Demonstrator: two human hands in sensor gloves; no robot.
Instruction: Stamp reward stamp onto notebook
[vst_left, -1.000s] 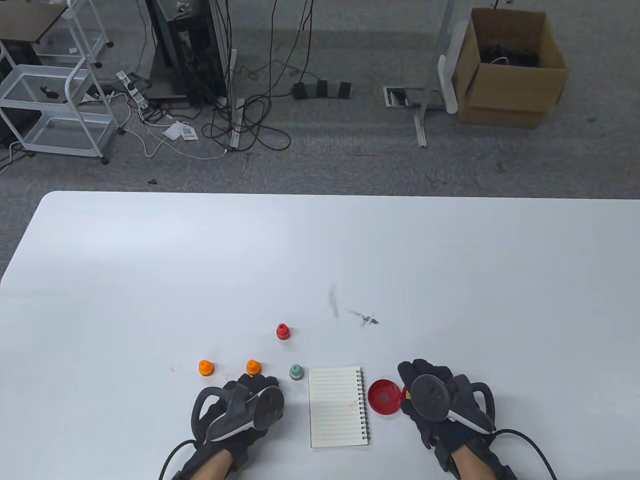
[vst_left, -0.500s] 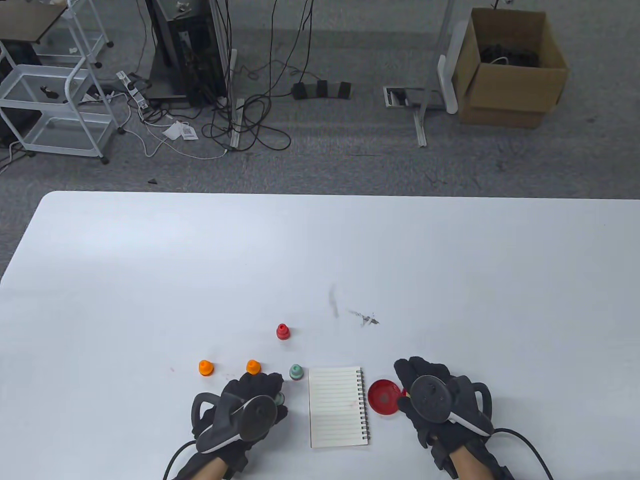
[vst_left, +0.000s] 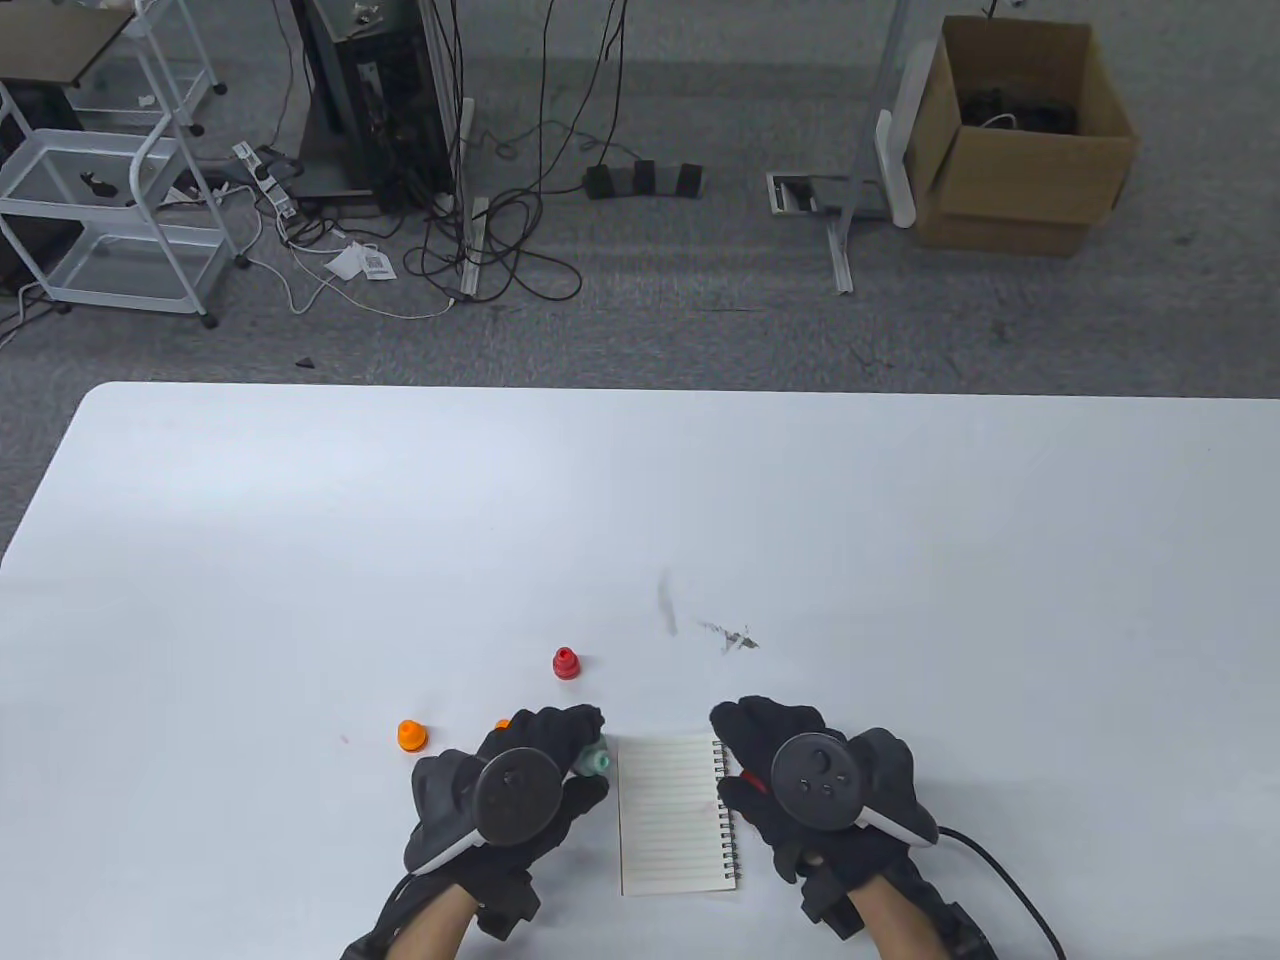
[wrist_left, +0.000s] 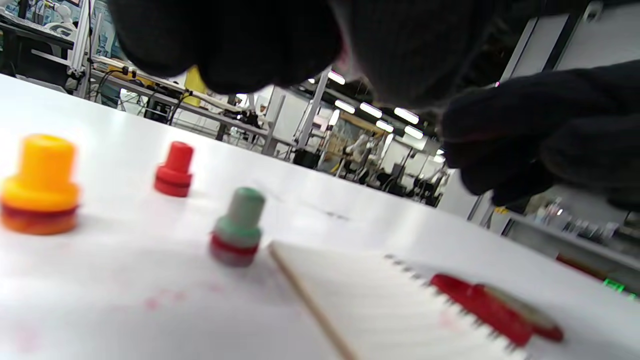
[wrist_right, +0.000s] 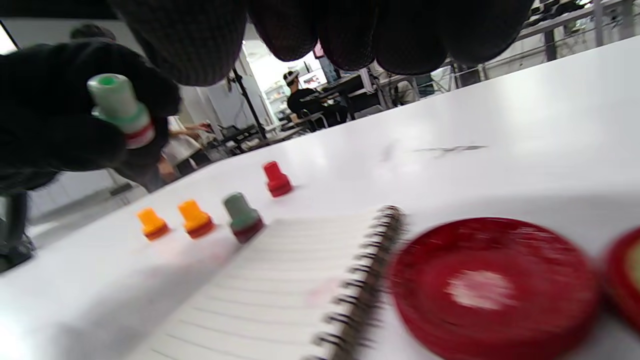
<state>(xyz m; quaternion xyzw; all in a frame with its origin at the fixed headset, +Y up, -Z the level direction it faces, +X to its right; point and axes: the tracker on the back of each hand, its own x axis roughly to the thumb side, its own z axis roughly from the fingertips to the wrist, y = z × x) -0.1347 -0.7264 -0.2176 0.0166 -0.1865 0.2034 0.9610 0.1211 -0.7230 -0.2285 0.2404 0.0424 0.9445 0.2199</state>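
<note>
— Where to look for the stamp (wrist_right: 120, 107)?
— Up off the bench (vst_left: 640, 500), in the grip of the left hand (vst_left: 510, 790). Pinched in curled fingers, green cap up, red band below. Just left of the notebook's (vst_left: 675, 810) far corner, not over the page.
— And from the table view?
— Hard to say: a bit of green at the fingertips there, maybe the stamp, maybe the spare green stamp (wrist_left: 237, 227) standing on the bench beside the notebook's left edge.
— As for the right hand (vst_left: 800, 790)?
— Nothing in its grip; fingers loosely bent, hanging above the pad (wrist_right: 492, 290). Hides the pad from above and overlaps the notebook's spiral edge. Clear of the bench in the left wrist view.
— About the pad?
— Open, red, just right of the spiral, with the lid (wrist_right: 622, 280) close against its right side.
— Anything else?
— Upright on the bench: red stamp (vst_left: 566, 662) beyond the notebook to the left, orange stamp (vst_left: 410, 736) left of the left hand, second orange stamp (vst_left: 503, 724) half hidden behind that hand's fingers. Grey smudges (vst_left: 725, 635) farther out
</note>
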